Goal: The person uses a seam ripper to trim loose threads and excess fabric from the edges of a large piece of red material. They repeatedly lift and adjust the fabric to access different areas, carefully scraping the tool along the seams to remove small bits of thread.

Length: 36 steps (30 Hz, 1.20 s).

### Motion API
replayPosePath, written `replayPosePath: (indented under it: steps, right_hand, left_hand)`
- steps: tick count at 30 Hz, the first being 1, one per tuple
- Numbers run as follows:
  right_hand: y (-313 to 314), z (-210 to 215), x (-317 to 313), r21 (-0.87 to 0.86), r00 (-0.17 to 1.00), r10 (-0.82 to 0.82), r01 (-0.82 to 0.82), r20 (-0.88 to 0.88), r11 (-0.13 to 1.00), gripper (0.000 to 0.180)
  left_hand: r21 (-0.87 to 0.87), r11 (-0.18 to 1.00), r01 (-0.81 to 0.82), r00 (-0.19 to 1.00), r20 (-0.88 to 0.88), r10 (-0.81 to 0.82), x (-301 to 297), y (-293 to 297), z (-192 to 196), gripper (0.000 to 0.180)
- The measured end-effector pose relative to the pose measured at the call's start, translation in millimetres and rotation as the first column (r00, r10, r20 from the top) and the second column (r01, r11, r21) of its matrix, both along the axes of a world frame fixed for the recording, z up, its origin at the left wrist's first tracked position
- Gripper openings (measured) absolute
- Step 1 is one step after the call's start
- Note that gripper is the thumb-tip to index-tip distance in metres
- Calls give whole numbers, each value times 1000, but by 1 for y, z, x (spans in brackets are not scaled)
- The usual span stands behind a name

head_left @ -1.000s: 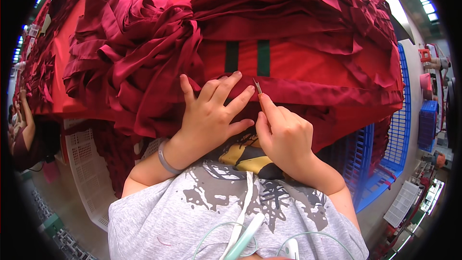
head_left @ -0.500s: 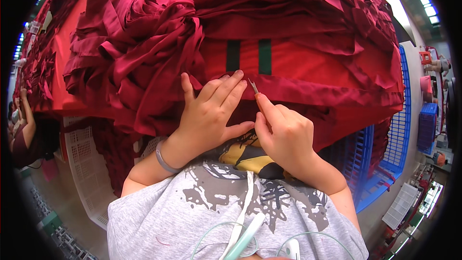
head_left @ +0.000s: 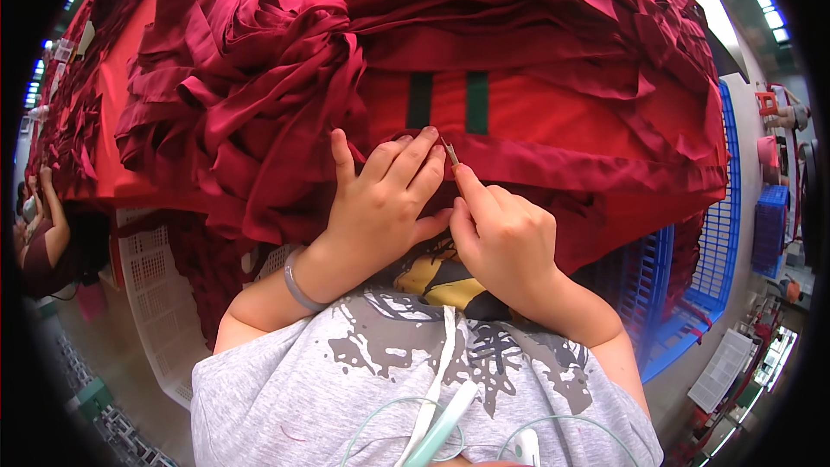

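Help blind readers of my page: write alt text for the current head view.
A person's right hand holds a small metal-tipped tool near a dark red fabric strip; the left hand rests on the strip. Heaped dark red strips lie on a red surface, with a white crate at left, a blue crate at right.

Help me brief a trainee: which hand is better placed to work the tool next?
Likely the right hand: it grips the slim tool, tip near the maroon strip. The left hand, spread alongside, holds no tool.
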State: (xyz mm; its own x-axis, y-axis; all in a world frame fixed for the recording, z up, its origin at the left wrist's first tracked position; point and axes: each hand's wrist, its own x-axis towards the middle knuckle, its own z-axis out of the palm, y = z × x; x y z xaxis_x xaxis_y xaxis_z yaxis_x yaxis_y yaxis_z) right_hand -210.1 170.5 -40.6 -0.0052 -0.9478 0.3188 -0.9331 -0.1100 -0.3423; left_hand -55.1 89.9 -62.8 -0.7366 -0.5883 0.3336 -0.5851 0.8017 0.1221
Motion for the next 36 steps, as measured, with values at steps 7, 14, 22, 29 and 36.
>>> replayPosePath:
  steps: [7,14,22,29,36]
  right_hand:
    - [4,-2,-2,5,1000,-29,29,6,1000,36]
    - [1,-5,-3,-29,998,-5,7,57,1000,34]
    - [-14,-11,-4,-107,995,-69,77,71,991,34]
    - [3,4,-2,23,1000,-11,11,28,1000,36]
    - [-9,-9,2,-72,999,-39,41,39,997,34]
  left_hand:
    - [-6,1000,-4,1000,-1,4,0,0,0,52]
    - [8,1000,-16,1000,17,16,1,2,1,57]
    - [12,1000,-23,999,23,23,1,3,2,56]
    - [42,999,-20,1000,15,19,1,3,3,57]
    - [42,999,-18,1000,7,18,1,2,2,56]
